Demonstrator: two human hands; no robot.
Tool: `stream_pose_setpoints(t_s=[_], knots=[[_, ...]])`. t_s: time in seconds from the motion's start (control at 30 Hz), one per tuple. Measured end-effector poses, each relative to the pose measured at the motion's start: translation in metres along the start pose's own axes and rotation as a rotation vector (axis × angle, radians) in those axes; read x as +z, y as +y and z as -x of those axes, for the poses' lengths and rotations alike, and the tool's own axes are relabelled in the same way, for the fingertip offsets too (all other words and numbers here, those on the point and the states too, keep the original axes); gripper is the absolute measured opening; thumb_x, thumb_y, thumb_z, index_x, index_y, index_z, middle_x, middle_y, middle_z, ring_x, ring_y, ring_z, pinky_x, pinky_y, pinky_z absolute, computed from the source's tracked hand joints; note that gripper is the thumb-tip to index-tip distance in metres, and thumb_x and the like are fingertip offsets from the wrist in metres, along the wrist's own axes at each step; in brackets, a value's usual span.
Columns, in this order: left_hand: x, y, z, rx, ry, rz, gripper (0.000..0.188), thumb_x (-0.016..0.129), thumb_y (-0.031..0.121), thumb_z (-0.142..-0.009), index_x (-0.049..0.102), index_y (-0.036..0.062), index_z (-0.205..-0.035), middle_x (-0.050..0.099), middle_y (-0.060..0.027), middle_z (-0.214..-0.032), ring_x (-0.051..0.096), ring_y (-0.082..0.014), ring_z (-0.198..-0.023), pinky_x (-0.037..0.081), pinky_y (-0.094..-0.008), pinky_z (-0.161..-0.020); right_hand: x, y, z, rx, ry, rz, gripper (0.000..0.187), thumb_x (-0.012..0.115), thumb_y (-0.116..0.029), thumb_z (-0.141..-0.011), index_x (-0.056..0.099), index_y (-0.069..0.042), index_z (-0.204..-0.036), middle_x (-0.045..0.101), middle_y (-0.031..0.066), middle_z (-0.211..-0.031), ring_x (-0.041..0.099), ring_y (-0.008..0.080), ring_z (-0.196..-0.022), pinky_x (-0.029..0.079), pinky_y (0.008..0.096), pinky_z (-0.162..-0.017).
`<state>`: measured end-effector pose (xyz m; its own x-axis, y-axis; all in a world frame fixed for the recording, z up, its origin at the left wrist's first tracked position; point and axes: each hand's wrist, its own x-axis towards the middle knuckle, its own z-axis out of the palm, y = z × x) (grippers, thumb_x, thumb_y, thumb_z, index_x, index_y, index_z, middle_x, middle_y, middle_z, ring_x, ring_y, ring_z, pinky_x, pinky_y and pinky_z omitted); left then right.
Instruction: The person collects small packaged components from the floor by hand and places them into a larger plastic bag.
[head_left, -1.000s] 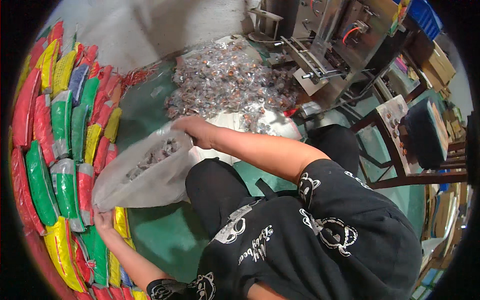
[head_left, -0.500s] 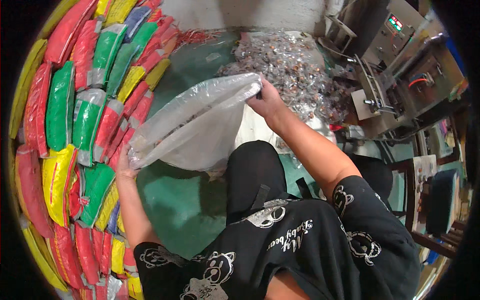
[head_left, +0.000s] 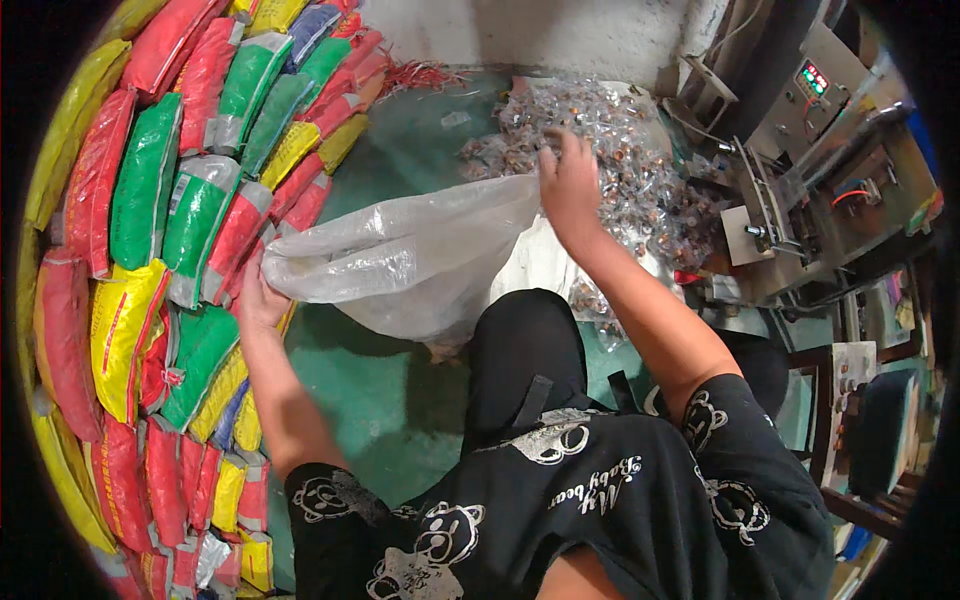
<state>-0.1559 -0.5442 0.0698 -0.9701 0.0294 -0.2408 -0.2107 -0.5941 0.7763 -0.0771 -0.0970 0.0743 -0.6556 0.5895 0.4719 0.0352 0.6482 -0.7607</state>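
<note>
A large translucent white plastic sack (head_left: 420,250) hangs slack in front of me above the floor, its mouth sagging at the top. My left hand (head_left: 262,300) is closed on the sack's left end, fingers partly hidden by the plastic. At the sack's right corner is my right hand (head_left: 570,190), its fingers raised and slightly apart. The plastic reaches the side of that hand, with no grip on it visible. Beyond the right hand lies a broad heap of small clear-wrapped pieces (head_left: 610,150) with brownish parts, spread on a pale sheet (head_left: 530,265).
Along the left rises a high stack of filled red, green and yellow bags (head_left: 140,200). A metal machine (head_left: 810,200) with a lit display stands at the right, beside a dark-cushioned chair (head_left: 880,410). Red strips (head_left: 420,75) lie by the back wall (head_left: 530,35).
My right hand has shifted up and right, its fingers loosening from the sack's rim. The sack's mouth has dropped and narrowed. My left hand still holds its end.
</note>
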Motion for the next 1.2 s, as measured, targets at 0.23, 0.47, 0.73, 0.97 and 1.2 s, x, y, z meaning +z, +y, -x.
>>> stream_pose_setpoints(t_s=[0.23, 0.47, 0.73, 0.97, 1.2], knots=[[0.064, 0.025, 0.019, 0.914, 0.012, -1.843, 0.059, 0.070, 0.022, -0.075, 0.051, 0.0028, -0.127, 0.055, -0.0173, -0.123, 0.049, -0.0349, -0.119, 0.038, -0.0441, -0.101, 0.021, -0.099, 0.072, -0.885, -0.719, 0.190, 0.027, 0.065, -0.023, -0.080, 0.062, -0.006, -0.101, 0.062, 0.0131, -0.096, 0.058, 0.0320, -0.094, 0.044, 0.0440, -0.084], [0.143, -0.044, 0.012, 1.227, -0.555, -2.158, 0.044, 0.072, 0.021, -0.070, 0.063, 0.0124, -0.112, 0.057, -0.0135, -0.117, 0.048, -0.0321, -0.118, 0.039, -0.0418, -0.099, 0.063, -0.077, 0.089, -0.776, -0.779, 0.493, 0.019, 0.066, -0.022, -0.075, 0.067, -0.008, -0.088, 0.066, 0.0124, -0.096, 0.059, 0.0298, -0.101, 0.036, 0.0533, -0.095], [0.176, -0.022, -0.099, 0.953, -0.083, -2.144, 0.032, 0.054, 0.032, -0.083, 0.069, 0.0046, -0.078, 0.066, -0.0215, -0.085, 0.065, -0.0378, -0.079, 0.050, -0.0498, -0.071, 0.014, -0.120, 0.160, -1.274, -0.701, 0.152, 0.007, 0.059, -0.014, -0.070, 0.063, -0.011, -0.075, 0.060, 0.0022, -0.075, 0.057, 0.0239, -0.086, 0.040, 0.0473, -0.085], [0.206, -0.058, -0.079, 1.187, -0.626, -1.933, 0.019, 0.063, 0.021, -0.079, 0.067, 0.0123, -0.096, 0.064, -0.0140, -0.092, 0.060, -0.0343, -0.094, 0.049, -0.0435, -0.080, -0.030, -0.105, 0.104, -1.119, -0.660, 0.110, 0.025, 0.055, -0.013, -0.076, 0.060, -0.012, -0.101, 0.058, 0.0070, -0.092, 0.055, 0.0250, -0.095, 0.037, 0.0516, -0.091], [0.219, -0.048, -0.059, 1.161, -0.380, -2.014, 0.029, 0.063, 0.021, -0.079, 0.065, 0.0175, -0.108, 0.062, -0.0122, -0.098, 0.058, -0.0306, -0.098, 0.048, -0.0440, -0.083, -0.010, -0.084, 0.077, -1.245, -0.843, 0.565, 0.013, 0.060, -0.013, -0.072, 0.065, -0.013, -0.084, 0.060, 0.0017, -0.093, 0.055, 0.0208, -0.100, 0.019, 0.0596, -0.110]])
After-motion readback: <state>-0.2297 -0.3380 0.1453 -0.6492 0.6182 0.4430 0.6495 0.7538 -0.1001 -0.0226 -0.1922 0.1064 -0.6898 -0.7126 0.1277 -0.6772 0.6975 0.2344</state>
